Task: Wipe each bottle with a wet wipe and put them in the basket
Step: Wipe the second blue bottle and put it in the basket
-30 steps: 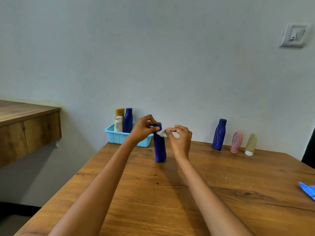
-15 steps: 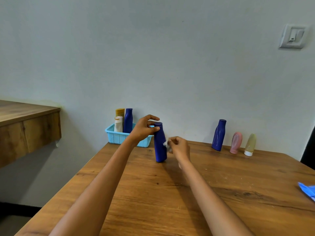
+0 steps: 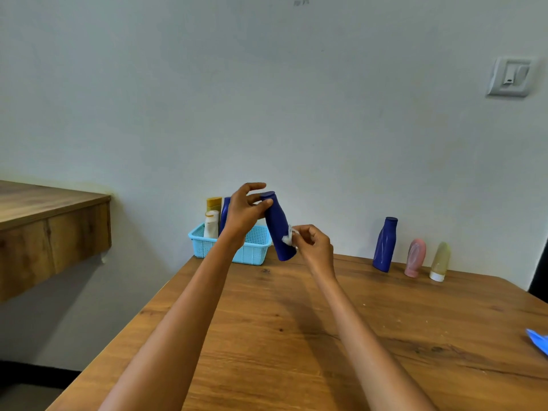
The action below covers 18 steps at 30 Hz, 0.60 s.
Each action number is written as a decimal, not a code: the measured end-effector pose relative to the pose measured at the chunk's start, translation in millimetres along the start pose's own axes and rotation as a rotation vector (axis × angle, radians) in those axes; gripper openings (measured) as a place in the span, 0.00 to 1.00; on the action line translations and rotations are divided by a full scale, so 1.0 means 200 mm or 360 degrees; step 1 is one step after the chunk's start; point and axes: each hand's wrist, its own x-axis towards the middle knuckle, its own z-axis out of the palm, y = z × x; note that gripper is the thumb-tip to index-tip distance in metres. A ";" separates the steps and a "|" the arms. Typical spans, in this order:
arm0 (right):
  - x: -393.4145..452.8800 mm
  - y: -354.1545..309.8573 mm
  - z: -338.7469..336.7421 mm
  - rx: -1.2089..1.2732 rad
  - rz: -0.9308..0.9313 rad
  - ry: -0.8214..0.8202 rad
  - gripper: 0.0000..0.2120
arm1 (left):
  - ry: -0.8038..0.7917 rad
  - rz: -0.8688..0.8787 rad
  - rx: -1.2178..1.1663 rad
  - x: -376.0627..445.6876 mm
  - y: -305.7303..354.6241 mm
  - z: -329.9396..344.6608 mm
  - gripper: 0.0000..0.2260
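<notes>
We are holding the blue bottle (image 3: pixel 278 229) tilted and lifted off the table (image 3: pixel 296 336), left hand (image 3: pixel 244 213) fingers curling round its neck. Right hand (image 3: pixel 314 247) fingers are pinching the wet wipe (image 3: pixel 288 237) against its lower side. We are judging this mid-wipe. Next we are needing to finish rubbing, then carry it left behind the fingers into the basket (image 3: pixel 255 253).

Home room, wooden table (image 3: pixel 326 336), wall switch (image 3: pixel 509 77)
</notes>
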 end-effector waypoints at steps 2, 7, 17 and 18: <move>-0.01 0.04 0.01 0.0018 0.0095 0.0004 0.03 | 0.0091 -0.0017 -0.0022 0.01 -0.01 -0.01 0.16; -0.01 0.10 0.05 0.0192 0.0600 0.0145 0.07 | 0.0203 -0.0025 0.0151 0.00 -0.03 0.04 0.17; -0.04 0.02 0.13 -0.0107 0.0534 0.0063 0.09 | 0.0485 0.0009 0.0501 -0.03 -0.11 0.12 0.17; -0.03 0.00 0.14 -0.0099 0.0495 0.0055 0.08 | 0.0475 0.0007 0.0488 -0.04 -0.11 0.12 0.17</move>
